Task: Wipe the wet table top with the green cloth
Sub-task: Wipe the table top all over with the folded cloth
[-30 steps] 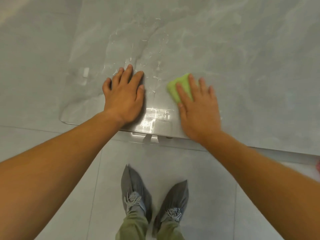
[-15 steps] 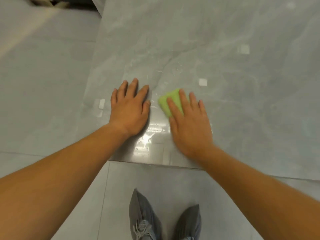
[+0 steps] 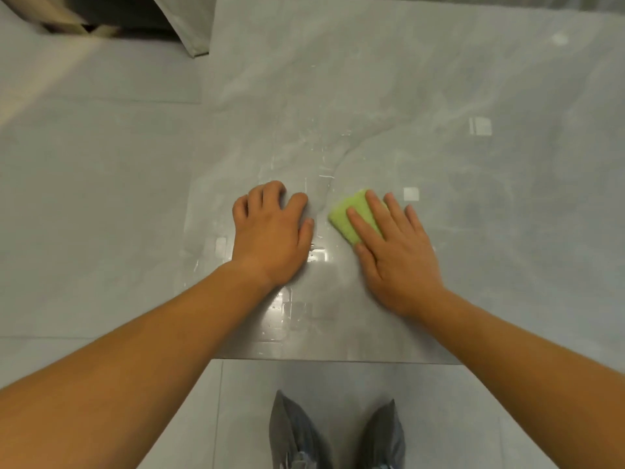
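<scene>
A grey marble-patterned table top [image 3: 422, 96] fills the upper right of the head view; water streaks and droplets glisten near its left front corner. The folded green cloth [image 3: 348, 214] lies flat on the table. My right hand [image 3: 395, 252] presses down on it with fingers spread; the cloth's left and far parts stick out past my fingers. My left hand [image 3: 270, 235] rests on the wet surface just left of the cloth, fingers slightly curled, holding nothing.
The table's front edge [image 3: 338, 359] runs just before my feet in grey shoe covers [image 3: 297, 434]. Its left edge borders a pale tiled floor [image 3: 94, 214]. A dark object with a grey panel [image 3: 182, 25] stands at the top left.
The view has tilted upward, showing more table and less of my feet. My left fingers have curled from flat. My right hand stays pressed on the cloth, now a bit farther from the left hand.
</scene>
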A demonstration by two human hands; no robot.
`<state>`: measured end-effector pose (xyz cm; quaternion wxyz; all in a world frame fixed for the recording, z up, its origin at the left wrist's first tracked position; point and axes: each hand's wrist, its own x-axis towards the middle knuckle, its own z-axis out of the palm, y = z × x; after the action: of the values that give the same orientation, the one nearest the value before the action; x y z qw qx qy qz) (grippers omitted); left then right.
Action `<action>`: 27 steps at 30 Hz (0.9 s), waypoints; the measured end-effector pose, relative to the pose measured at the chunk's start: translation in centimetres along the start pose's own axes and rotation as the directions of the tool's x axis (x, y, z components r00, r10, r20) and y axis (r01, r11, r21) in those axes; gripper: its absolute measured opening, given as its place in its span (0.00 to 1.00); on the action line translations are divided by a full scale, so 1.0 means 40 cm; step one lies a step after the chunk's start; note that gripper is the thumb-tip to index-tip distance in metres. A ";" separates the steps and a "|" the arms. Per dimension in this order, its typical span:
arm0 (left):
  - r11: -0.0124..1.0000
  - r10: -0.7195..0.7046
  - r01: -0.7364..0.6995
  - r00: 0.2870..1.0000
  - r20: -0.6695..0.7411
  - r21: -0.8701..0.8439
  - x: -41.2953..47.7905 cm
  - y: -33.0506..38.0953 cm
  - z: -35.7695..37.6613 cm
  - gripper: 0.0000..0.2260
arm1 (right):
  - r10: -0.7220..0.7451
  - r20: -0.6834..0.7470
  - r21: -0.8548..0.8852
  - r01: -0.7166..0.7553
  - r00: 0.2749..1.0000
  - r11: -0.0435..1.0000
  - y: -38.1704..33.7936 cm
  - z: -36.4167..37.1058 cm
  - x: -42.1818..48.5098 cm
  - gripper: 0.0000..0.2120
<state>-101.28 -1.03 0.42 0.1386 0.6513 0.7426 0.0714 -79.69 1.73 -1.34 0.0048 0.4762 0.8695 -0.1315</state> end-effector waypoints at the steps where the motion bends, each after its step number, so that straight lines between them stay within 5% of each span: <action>1: 1.000 0.004 -0.004 1.000 0.015 -0.014 0.011 -0.004 -0.003 0.14 | -0.043 0.041 0.003 0.043 0.998 0.999 0.012 -0.004 -0.002 0.25; 3: 0.999 0.021 -0.019 0.999 0.041 -0.045 0.037 -0.012 -0.006 0.14 | -0.020 0.053 0.001 0.020 0.998 1.000 0.050 -0.021 0.053 0.25; 8: 1.000 0.009 -0.007 0.997 0.073 -0.027 0.131 -0.026 -0.014 0.20 | 0.313 -0.065 0.047 -0.311 0.947 0.949 0.089 -0.050 0.254 0.25; 10: 1.000 -0.006 0.008 0.996 0.084 -0.018 0.176 -0.030 -0.020 0.24 | 0.223 -0.066 0.018 -0.222 0.973 0.975 0.079 -0.043 0.240 0.25; 14: 0.999 -0.035 0.036 0.996 0.086 -0.007 0.282 -0.028 -0.033 0.27 | -0.184 0.055 -0.007 0.185 0.981 0.983 0.154 -0.049 0.169 0.24; 16: 0.998 -0.057 0.057 0.994 0.089 0.007 0.337 -0.033 -0.040 0.27 | -0.165 0.072 -0.002 0.166 0.984 0.986 0.210 -0.069 0.217 0.24; 22: 0.991 -0.131 0.126 0.986 0.106 0.047 0.489 -0.044 -0.051 0.29 | 0.263 -0.059 0.059 -0.260 0.963 0.964 0.244 -0.128 0.559 0.25; 27: 0.985 -0.172 0.167 0.977 0.127 0.047 0.572 -0.062 -0.061 0.30 | -0.079 0.021 0.017 0.078 0.997 0.997 0.242 -0.119 0.475 0.25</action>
<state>-106.94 21.40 -0.57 0.1809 0.5913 0.7859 0.0033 -81.51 23.50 -1.45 0.0051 0.4402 0.8863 -0.1436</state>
